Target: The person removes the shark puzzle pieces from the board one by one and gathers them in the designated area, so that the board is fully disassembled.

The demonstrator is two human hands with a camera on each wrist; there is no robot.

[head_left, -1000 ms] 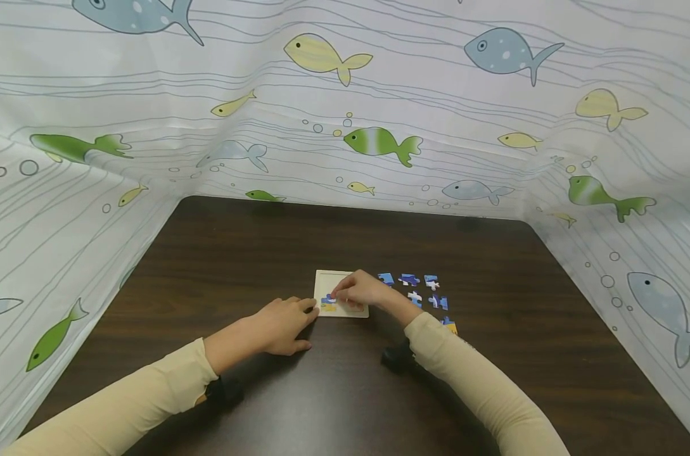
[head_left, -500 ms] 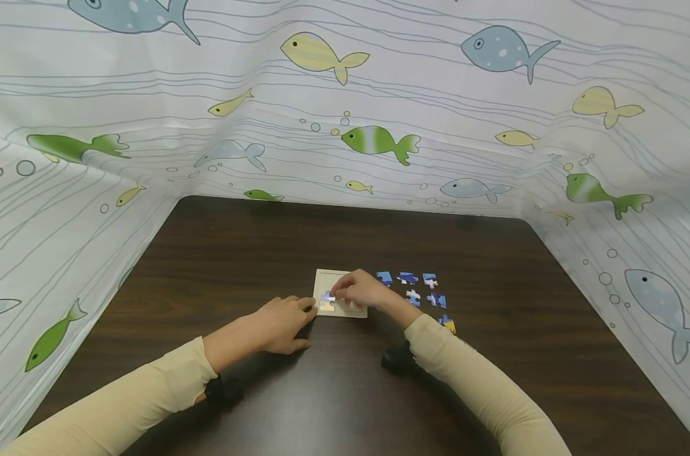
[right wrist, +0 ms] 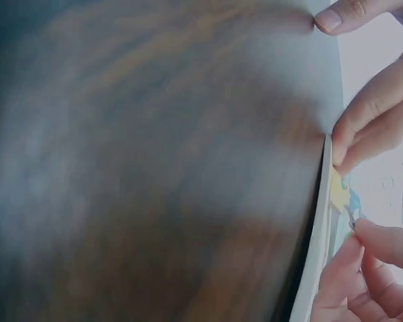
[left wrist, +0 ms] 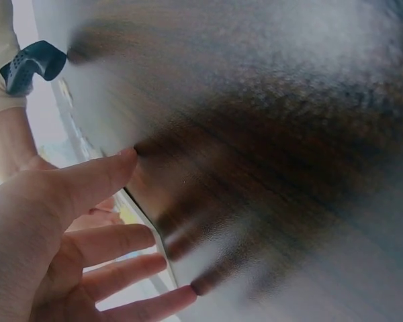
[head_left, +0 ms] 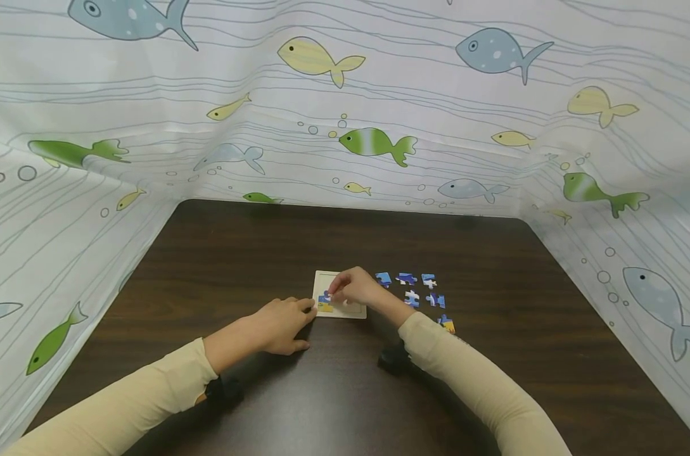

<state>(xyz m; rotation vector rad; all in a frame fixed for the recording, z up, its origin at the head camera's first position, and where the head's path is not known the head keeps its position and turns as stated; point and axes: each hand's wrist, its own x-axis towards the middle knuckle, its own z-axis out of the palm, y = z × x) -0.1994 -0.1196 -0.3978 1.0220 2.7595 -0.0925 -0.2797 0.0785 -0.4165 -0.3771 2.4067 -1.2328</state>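
A pale puzzle board point(head_left: 356, 313) lies on the dark table. At its lower left corner is a blue and yellow puzzle piece point(head_left: 324, 304). My right hand point(head_left: 356, 288) reaches over the board and pinches this piece at its upper right edge between thumb and finger. In the right wrist view the thumb and fingertip meet at the puzzle piece point(right wrist: 354, 202), close to the board's edge. My left hand point(head_left: 284, 326) rests on the table with its fingers extended, the fingertips touching the board's left edge. The right hand hides much of the board.
Several loose puzzle pieces lie right of the board, among them a blue one point(head_left: 405, 278), a blue and white one point(head_left: 412, 299) and a blue and yellow one point(head_left: 446, 324). A white curtain point(head_left: 253, 95) printed with fish surrounds the table point(head_left: 236, 247).
The piece at the board's corner caught a bright glare half a second ago and now shows dark blue and yellow, its tilt slightly altered under my right fingers. My left hand stays put.
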